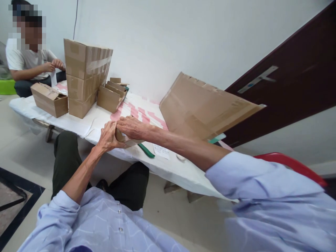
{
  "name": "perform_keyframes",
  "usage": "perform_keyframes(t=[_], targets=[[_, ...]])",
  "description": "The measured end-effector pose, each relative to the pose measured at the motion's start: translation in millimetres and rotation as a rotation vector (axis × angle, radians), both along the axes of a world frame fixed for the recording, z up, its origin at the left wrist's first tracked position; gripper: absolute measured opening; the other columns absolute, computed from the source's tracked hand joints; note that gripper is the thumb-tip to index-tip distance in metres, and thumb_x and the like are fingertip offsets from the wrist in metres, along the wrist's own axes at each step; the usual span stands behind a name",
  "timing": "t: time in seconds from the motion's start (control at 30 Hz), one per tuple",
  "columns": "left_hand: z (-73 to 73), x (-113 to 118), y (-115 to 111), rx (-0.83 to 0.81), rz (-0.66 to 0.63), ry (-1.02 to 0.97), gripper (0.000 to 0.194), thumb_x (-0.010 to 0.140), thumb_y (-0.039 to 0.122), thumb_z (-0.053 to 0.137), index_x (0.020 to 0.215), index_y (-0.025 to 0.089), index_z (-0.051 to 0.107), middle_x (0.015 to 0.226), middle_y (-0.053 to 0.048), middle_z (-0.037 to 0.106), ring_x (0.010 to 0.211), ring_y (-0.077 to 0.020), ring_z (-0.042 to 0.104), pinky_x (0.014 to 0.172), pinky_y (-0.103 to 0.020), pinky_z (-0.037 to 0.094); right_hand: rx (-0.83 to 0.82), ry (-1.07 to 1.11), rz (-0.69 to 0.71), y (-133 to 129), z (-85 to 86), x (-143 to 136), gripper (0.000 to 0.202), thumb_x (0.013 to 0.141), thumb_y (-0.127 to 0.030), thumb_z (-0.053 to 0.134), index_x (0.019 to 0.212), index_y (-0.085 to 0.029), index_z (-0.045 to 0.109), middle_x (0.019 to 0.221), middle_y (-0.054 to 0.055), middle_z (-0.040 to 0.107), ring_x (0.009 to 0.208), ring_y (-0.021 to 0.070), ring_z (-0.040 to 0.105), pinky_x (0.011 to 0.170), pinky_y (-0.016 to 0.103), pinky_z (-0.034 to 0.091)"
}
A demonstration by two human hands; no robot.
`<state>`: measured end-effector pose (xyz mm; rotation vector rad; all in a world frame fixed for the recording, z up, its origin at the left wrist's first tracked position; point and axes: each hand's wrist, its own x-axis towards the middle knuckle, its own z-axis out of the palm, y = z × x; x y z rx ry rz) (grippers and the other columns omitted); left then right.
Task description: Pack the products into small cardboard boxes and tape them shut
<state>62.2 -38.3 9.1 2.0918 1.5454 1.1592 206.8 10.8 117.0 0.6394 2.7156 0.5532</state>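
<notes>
Both hands are wrapped round a small cardboard box [128,141] above the front edge of the white-covered table [191,178]. My left hand [108,136] grips its left side, fingers curled. From the far side, my right hand [132,126] closes over the top of the same piece, its forearm crossing the table. Most of the cardboard is hidden behind my fingers. A green-handled tool [146,150] lies just right of the box, its other end out of sight. Beside it is a paper with writing [161,151].
Several taped cardboard boxes [81,78] are stacked at the left, with an opened carton [49,99] and small box pieces [109,98] beside them. A large carton [199,108] stands at the right. Another person [33,66] sits far left holding something white. A red chair [286,161] is at right.
</notes>
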Motion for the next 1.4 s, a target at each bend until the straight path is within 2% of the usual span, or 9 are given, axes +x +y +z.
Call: perform_keyframes(t=[0.27,0.53,0.7,0.93,1.1,1.23,1.4], targets=[[-1.3,-2,1,-0.005,-0.010,0.005,0.101,0.060,0.043,0.098,0.148,0.027,0.050,0.153,-0.016,0.054,0.144,-0.0435,0.050,0.112,-0.063,0.048,0.008,0.031,0.019,-2,-2.6,4,0.023,0.103,-0.011,0.055,0.108,-0.011,0.078,0.108,0.017,0.077,0.096,0.0269,0.063,0.075,0.036,0.037],[-2.4,-1,2,-0.003,-0.013,0.009,0.102,0.061,0.045,0.097,0.150,0.025,0.050,0.154,-0.017,0.053,0.144,-0.0439,0.049,0.113,-0.063,0.047,0.046,-0.008,0.034,-4,-4.2,6,0.028,0.104,-0.008,0.049,0.111,-0.008,0.075,0.110,0.020,0.075,0.099,0.0289,0.062,0.075,0.038,0.036],[-3.0,0,2,-0.011,-0.004,0.017,0.103,0.059,0.043,0.097,0.149,0.023,0.051,0.154,-0.018,0.053,0.144,-0.0444,0.049,0.112,-0.063,0.049,0.032,0.000,0.054,-1,-4.6,11,0.029,0.107,-0.011,0.046,0.115,-0.008,0.073,0.112,0.020,0.074,0.101,0.0291,0.061,0.078,0.038,0.038],[-0.2,1,1,-0.004,-0.008,0.017,0.094,0.059,0.042,0.097,0.141,0.027,0.054,0.150,-0.015,0.056,0.143,-0.0442,0.050,0.111,-0.064,0.050,-0.095,0.067,0.140,15,-6.0,15,0.018,0.106,-0.014,0.056,0.104,-0.015,0.074,0.113,0.013,0.076,0.104,0.0251,0.061,0.089,0.035,0.040],[1.3,1,1,-0.004,-0.011,0.009,0.095,0.060,0.041,0.098,0.143,0.026,0.053,0.149,-0.016,0.057,0.144,-0.0452,0.050,0.110,-0.063,0.050,-0.099,0.054,0.141,20,-7.5,12,0.019,0.102,-0.008,0.058,0.097,-0.016,0.075,0.109,0.011,0.078,0.097,0.0232,0.062,0.088,0.035,0.041],[1.2,0,0,0.007,-0.016,0.014,0.096,0.059,0.041,0.097,0.144,0.027,0.054,0.149,-0.016,0.057,0.143,-0.0460,0.052,0.110,-0.064,0.050,-0.098,0.066,0.138,19,-8.8,13,0.017,0.101,-0.011,0.059,0.099,-0.016,0.075,0.106,0.011,0.078,0.096,0.0240,0.059,0.084,0.035,0.040],[1.7,0,-1,-0.018,-0.024,0.012,0.097,0.060,0.040,0.097,0.145,0.026,0.052,0.153,-0.016,0.054,0.145,-0.0439,0.049,0.113,-0.065,0.048,-0.124,0.107,0.151,21,-10.2,18,0.014,0.101,-0.014,0.061,0.106,-0.016,0.075,0.115,0.013,0.076,0.103,0.0249,0.059,0.086,0.036,0.038]])
